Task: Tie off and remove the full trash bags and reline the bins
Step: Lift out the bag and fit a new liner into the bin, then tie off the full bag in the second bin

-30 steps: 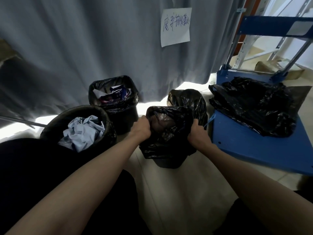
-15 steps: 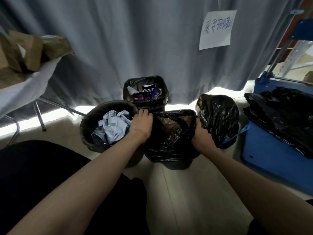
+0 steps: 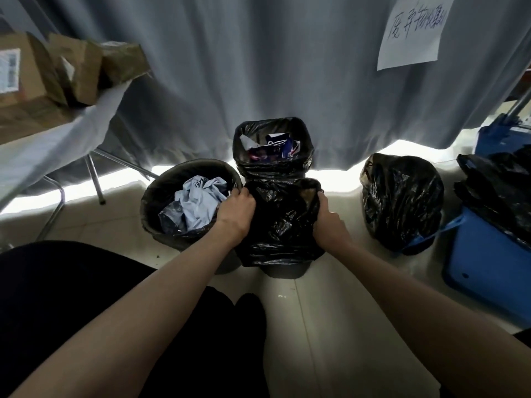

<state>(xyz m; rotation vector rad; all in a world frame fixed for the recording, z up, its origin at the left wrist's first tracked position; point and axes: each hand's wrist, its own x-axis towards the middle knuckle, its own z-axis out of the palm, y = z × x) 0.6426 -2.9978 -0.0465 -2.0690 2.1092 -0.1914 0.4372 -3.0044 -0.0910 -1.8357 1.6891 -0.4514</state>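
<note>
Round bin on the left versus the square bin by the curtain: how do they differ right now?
The round bin is wide and circular; the square bin is narrower with squared corners. The round bin holds crumpled pale blue material; the square bin holds mixed white and blue packaging. The round bin sits nearer the person, beside the left hand; the square bin stands behind, against the curtain. Both have black liners, open and untied.

Both arms outstretched, left hand (image 3: pixel 237 209), right hand (image 3: pixel 327 218), fingers curled gripping
</note>
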